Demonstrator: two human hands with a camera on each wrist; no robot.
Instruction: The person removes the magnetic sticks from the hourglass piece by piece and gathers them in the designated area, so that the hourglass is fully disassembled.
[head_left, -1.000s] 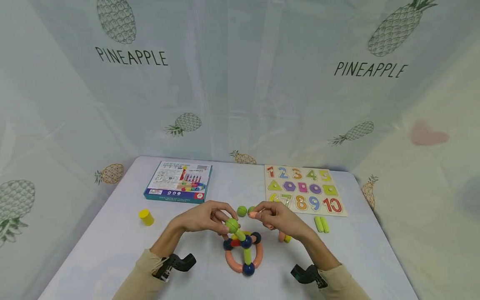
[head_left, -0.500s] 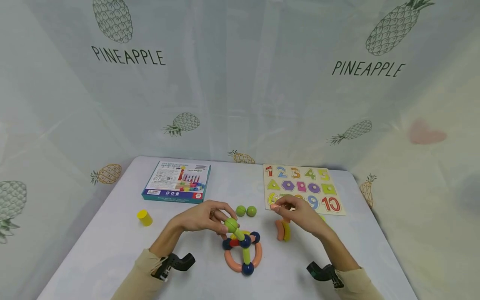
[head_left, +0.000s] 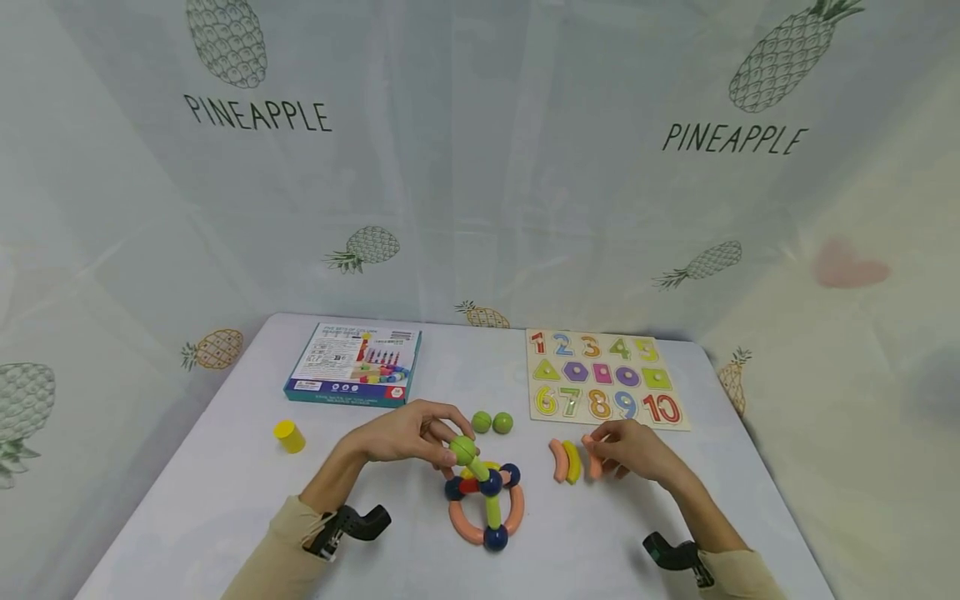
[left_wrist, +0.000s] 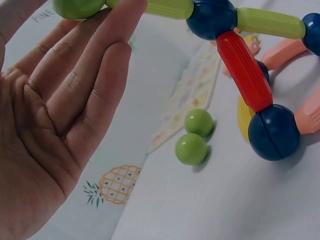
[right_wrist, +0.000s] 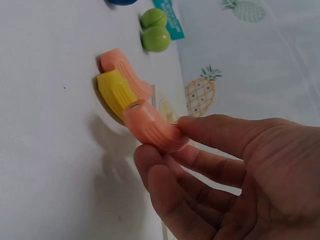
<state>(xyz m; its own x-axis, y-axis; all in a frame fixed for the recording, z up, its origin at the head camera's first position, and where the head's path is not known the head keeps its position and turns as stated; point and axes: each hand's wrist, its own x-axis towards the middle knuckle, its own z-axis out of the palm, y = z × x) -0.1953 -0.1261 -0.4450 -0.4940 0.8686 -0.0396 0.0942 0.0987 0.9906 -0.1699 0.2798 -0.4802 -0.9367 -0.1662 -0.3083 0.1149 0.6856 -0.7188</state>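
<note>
With its fingertips my left hand (head_left: pixel 408 435) pinches a green ball (head_left: pixel 463 451) at the upper end of a magnetic stick-and-ball frame. This frame joins navy balls (head_left: pixel 496 538), light green rods (left_wrist: pixel 270 22), a red rod (left_wrist: pixel 245 70) and curved salmon and yellow pieces. To the right, my right hand (head_left: pixel 636 450) pinches a curved salmon rod (right_wrist: pixel 152 127) between thumb and fingers, low over the table. Just left of it lie a curved yellow rod (head_left: pixel 572 462) and another curved salmon rod (head_left: pixel 558 461), side by side.
Two green balls (head_left: pixel 502 422) sit together behind the frame. A number-and-shape puzzle board (head_left: pixel 536 392) lies at the back right, and a toy box (head_left: pixel 352 364) at the back left. A yellow cylinder (head_left: pixel 289 436) stands on the left side of the table.
My right hand has carried the salmon rod from near the two green balls rightward and toward me, beside the curved rods. The left hand has kept its grip on the green ball.
</note>
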